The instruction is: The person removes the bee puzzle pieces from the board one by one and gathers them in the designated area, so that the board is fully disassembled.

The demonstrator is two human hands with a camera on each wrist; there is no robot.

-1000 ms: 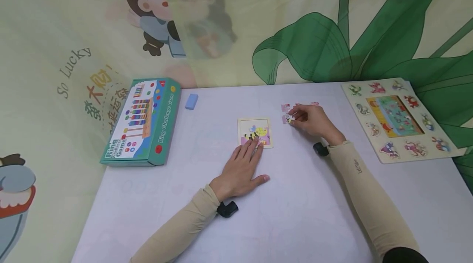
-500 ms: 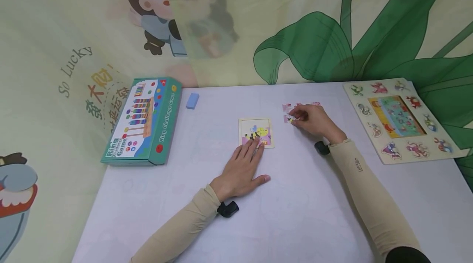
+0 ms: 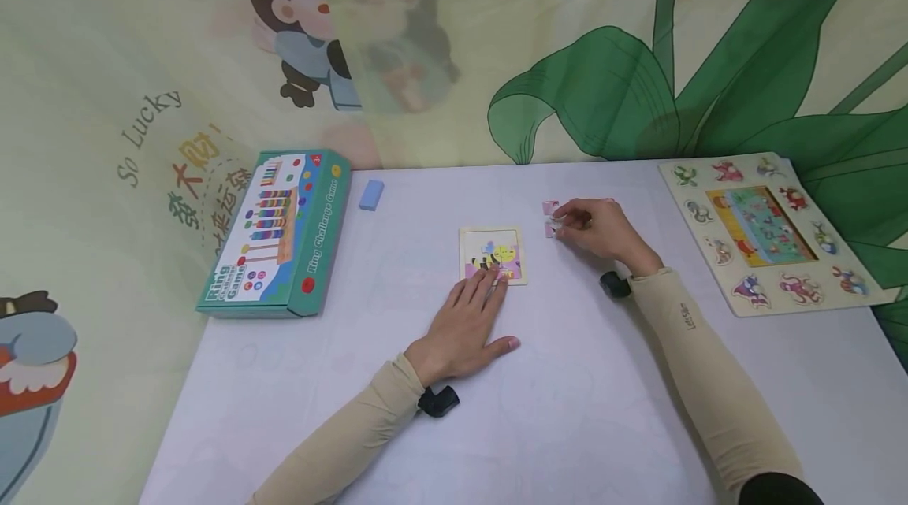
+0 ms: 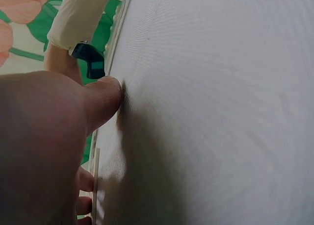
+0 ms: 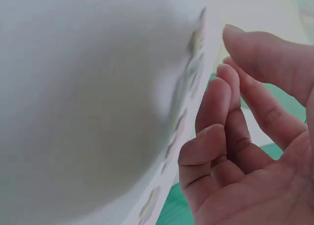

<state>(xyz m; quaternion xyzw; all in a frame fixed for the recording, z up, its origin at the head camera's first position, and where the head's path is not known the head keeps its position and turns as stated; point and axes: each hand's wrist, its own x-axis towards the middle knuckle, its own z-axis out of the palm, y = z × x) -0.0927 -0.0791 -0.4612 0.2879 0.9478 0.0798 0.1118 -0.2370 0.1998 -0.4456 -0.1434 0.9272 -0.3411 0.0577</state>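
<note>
Right hand [image 3: 603, 231] shifted, grip unclear, beside two pieces [image 3: 550, 208], left fingers [image 3: 479, 289] flat on puzzle [image 3: 474, 243]

The left arm [image 3: 347, 438] stretches far and right; the left grip [image 3: 461, 334] lies back upward, fingers straight, thumb spread right. The right arm [image 3: 709, 379] angles far and left, the right grip [image 3: 601, 231] loosely bent, thumb and fingertips apart.

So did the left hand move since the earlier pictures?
No. Seen against the green box, the left hand stays in about the same place, fingertips at the little puzzle board.
</note>
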